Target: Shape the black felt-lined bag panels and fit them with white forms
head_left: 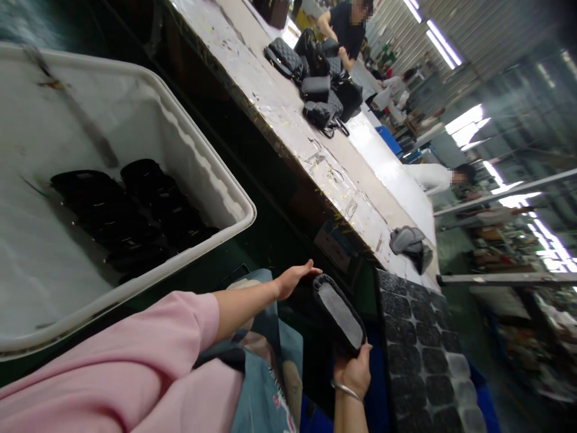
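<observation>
A black, rounded piece with a grey panel (341,314) is tilted between my two hands. My left hand (295,280) is at its upper left end, thumb raised and fingers reaching behind the black edge. At the lower right end, my right hand (354,368) grips the piece, a silver bangle on the wrist. Just right of it stands a dark tray (408,352) with rows of rounded black pads and several pale ones along one side.
A large white bin (216,237) at the left holds black pieces (112,210). The long worktable (288,135) bears black quilted bags (318,90) and a grey bundle (411,243). Several people are beyond it. Blue containers are below the tray.
</observation>
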`<state>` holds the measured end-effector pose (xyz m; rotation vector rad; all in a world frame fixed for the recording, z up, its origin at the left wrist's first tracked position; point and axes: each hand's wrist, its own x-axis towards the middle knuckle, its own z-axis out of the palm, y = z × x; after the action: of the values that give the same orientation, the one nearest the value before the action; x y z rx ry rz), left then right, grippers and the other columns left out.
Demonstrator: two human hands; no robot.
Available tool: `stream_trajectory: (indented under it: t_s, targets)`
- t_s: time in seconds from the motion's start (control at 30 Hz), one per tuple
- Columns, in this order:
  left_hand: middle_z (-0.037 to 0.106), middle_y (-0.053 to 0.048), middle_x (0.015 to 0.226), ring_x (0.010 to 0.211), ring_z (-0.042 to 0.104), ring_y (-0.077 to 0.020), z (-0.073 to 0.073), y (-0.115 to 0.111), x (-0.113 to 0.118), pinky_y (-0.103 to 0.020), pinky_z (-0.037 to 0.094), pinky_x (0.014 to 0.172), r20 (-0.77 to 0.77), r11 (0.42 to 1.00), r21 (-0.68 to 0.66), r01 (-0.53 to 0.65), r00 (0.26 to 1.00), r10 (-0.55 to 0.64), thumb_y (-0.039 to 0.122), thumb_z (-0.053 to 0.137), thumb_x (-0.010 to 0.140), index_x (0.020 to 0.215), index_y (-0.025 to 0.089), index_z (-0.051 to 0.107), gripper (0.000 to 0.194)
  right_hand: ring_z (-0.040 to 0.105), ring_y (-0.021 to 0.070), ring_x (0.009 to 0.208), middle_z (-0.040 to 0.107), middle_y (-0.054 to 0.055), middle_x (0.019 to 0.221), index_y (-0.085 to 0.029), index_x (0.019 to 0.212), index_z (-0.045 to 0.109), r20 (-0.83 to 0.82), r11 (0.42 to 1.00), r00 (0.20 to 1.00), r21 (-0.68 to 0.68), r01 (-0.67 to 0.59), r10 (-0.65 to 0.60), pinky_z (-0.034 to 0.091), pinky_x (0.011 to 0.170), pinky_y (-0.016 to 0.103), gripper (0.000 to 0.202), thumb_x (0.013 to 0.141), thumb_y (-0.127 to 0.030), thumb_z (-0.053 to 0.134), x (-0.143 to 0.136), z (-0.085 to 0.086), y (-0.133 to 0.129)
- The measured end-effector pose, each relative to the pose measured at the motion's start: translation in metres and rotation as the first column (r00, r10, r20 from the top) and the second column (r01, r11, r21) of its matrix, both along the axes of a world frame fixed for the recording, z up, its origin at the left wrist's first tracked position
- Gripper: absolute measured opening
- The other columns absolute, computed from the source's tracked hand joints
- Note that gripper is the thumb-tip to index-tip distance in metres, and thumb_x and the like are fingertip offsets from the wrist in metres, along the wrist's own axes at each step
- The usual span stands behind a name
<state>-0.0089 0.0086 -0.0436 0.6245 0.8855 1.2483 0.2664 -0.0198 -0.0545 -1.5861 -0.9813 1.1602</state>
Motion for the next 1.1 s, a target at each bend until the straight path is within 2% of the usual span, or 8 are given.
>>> stream_trajectory:
  t_s: [0.1,0.2,0.3,0.43,0.63,0.77,0.9,1.1]
  targets:
    - [0.068,-0.013,0.105,0.099,0.06,-0.0256,-0.005,0.014,-0.014,-0.042,0.043,0.091,0.08,0.993,-0.052,0.11,0.991,-0.106,0.069,0.019,0.085,0.103,0.012,0.068,0.077,0.067,0.0227,0.085,0.072,0.003,0.097,-0.028,0.118,0.058,-0.128,0.987,0.988,-0.146,0.071,-0.09,0.055,0.07,0.042,0.056,0.082,-0.066,0.04,-0.001,0.013,0.012]
    - [0.07,-0.01,0.096,0.095,0.061,-0.0259,-0.008,0.028,-0.01,-0.042,0.042,0.092,0.102,0.984,-0.077,0.161,0.983,-0.153,0.067,0.044,0.079,0.097,0.015,0.071,0.062,0.068,0.0226,0.079,0.073,0.002,0.085,-0.025,0.109,0.063,-0.213,0.955,0.962,-0.277,0.11,-0.172,0.054,0.071,0.044,0.042,0.08,-0.053,0.053,-0.005,0.023,0.023]
    - [0.072,-0.007,0.093,0.095,0.062,-0.0244,-0.005,0.035,0.004,-0.036,0.043,0.092,0.104,0.986,-0.048,0.158,0.983,-0.152,0.051,0.067,0.069,0.094,0.015,0.073,0.044,0.068,0.0225,0.077,0.073,0.001,0.079,-0.023,0.101,0.065,-0.187,0.95,0.963,-0.281,0.137,-0.194,0.054,0.07,0.043,0.036,0.076,-0.049,0.059,-0.009,0.025,0.025]
    - [0.072,-0.005,0.095,0.099,0.061,-0.022,-0.004,0.034,0.015,-0.029,0.042,0.092,0.077,0.997,-0.019,0.071,0.995,-0.07,0.037,0.069,0.07,0.091,0.016,0.074,0.031,0.067,0.0206,0.07,0.071,-0.004,0.073,-0.025,0.095,0.064,-0.127,0.946,0.956,-0.226,0.233,-0.266,0.054,0.064,0.04,0.03,0.074,-0.047,0.062,-0.01,0.019,0.023]
    - [0.07,-0.008,0.104,0.111,0.055,-0.0261,-0.046,0.024,0.005,-0.032,0.039,0.096,-0.066,0.943,-0.284,-0.172,0.985,0.16,0.055,0.048,0.082,0.089,0.018,0.072,0.045,0.066,0.0217,0.068,0.07,-0.003,0.071,-0.025,0.097,0.063,-0.022,0.945,0.959,-0.179,0.273,-0.281,0.054,0.062,0.041,0.033,0.073,-0.047,0.062,-0.007,0.016,0.024]
    - [0.07,-0.014,0.097,0.103,0.058,-0.0324,-0.076,0.013,0.009,-0.04,0.042,0.089,-0.101,0.85,-0.501,-0.163,0.986,0.13,0.068,0.045,0.076,0.078,0.015,0.069,0.058,0.066,0.0193,0.066,0.07,-0.004,0.071,-0.024,0.095,0.063,0.008,0.942,0.958,-0.179,0.283,-0.287,0.054,0.059,0.036,0.031,0.071,-0.043,0.063,-0.005,0.02,0.027]
    - [0.068,-0.013,0.103,0.108,0.056,-0.0331,-0.081,0.007,0.026,-0.039,0.04,0.09,-0.12,0.801,-0.575,-0.167,0.986,0.119,0.066,0.058,0.069,0.082,0.016,0.068,0.052,0.066,0.0185,0.064,0.07,-0.004,0.071,-0.022,0.098,0.063,0.04,0.935,0.95,-0.171,0.312,-0.31,0.054,0.056,0.033,0.036,0.069,-0.043,0.067,-0.006,0.02,0.026]
    - [0.068,-0.007,0.094,0.095,0.061,-0.021,-0.083,0.006,0.04,-0.041,0.043,0.09,-0.107,0.798,-0.567,-0.203,0.979,0.173,0.044,0.056,0.084,0.085,0.013,0.065,0.032,0.067,0.0186,0.069,0.071,-0.004,0.075,-0.023,0.102,0.063,0.079,0.929,0.94,-0.143,0.341,-0.333,0.054,0.057,0.031,0.039,0.07,-0.046,0.068,-0.008,0.017,0.021]
